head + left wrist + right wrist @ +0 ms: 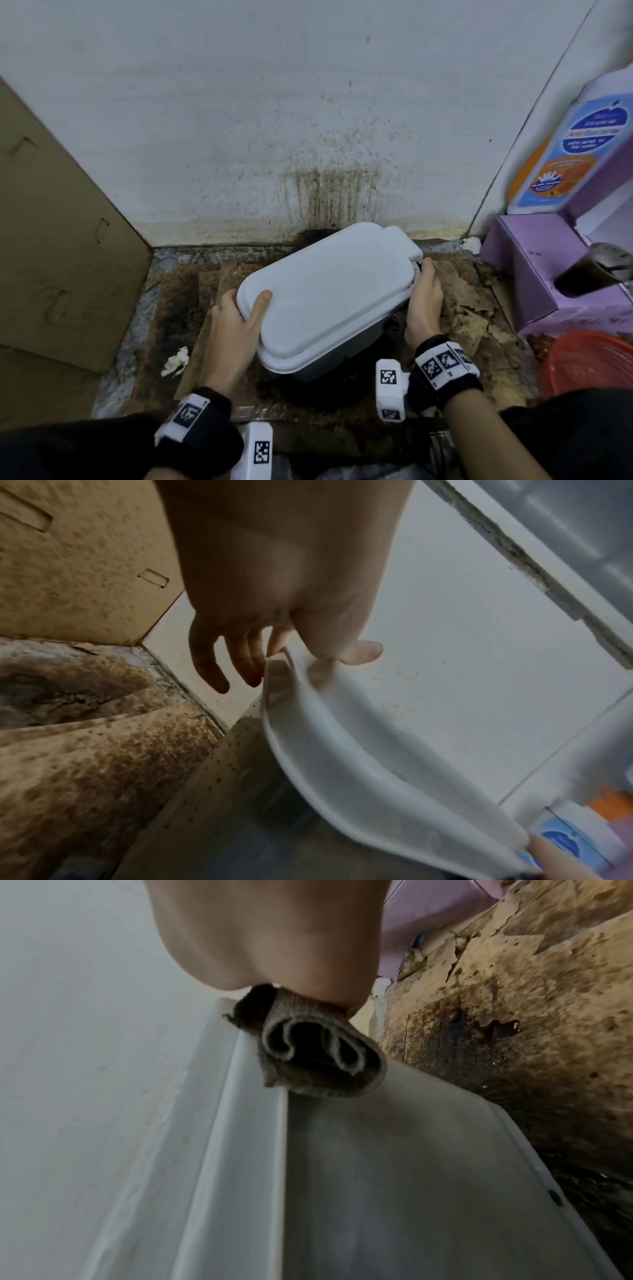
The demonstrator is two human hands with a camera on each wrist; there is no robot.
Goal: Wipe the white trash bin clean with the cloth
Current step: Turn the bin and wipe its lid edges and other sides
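Observation:
The white trash bin [329, 294] stands with its lid closed on stained cardboard, at an angle to the wall. My left hand [236, 322] grips the lid's near-left corner, thumb on top. In the left wrist view the left hand [284, 647] has its thumb on the lid's rim [342, 745] and its fingers hang beside it. My right hand [424, 298] is against the bin's right side, under the lid's edge. It holds a bunched grey-brown cloth [308, 1053] pressed to the bin's wall [377, 1177]. A dark bit of cloth [394, 325] shows below that hand.
A cardboard sheet [58, 222] leans at the left. The wall [329, 192] behind the bin is stained brown. A purple box [534, 274], a detergent bottle [575, 144] and an orange basket [589, 363] crowd the right. A crumpled tissue [176, 361] lies on the floor.

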